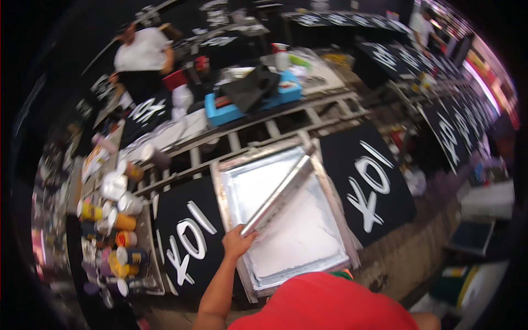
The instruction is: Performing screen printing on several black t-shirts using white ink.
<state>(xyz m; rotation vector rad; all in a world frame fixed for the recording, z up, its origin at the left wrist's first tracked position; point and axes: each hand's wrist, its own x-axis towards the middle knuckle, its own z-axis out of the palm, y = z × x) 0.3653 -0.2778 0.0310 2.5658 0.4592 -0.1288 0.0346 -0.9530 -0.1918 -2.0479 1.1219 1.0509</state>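
One long print table carries everything, running from lower left to upper right. Largest on it are the black garments with white brush lettering: one on the platen at the table's near left, one on the platen to the right of the screen, more in a row along the far right edge. Between those two sits the screen frame, metal-edged, its mesh coated with white ink; it lies flat over its platen at the near edge.

Across the frame, corner to corner, lies the long metal squeegee, tilted from lower left to upper right. Your left hand is closed around its lower end, at the frame's near-left corner, forearm coming up from the bottom edge. Your right hand is hidden below your red shirt; you cannot tell its state.

At the table's left end stands a cluster of ink jars, yellow, orange and white lids. Farther back, a blue tray with black cloth draped over it. A person in a white top stands at the far left.
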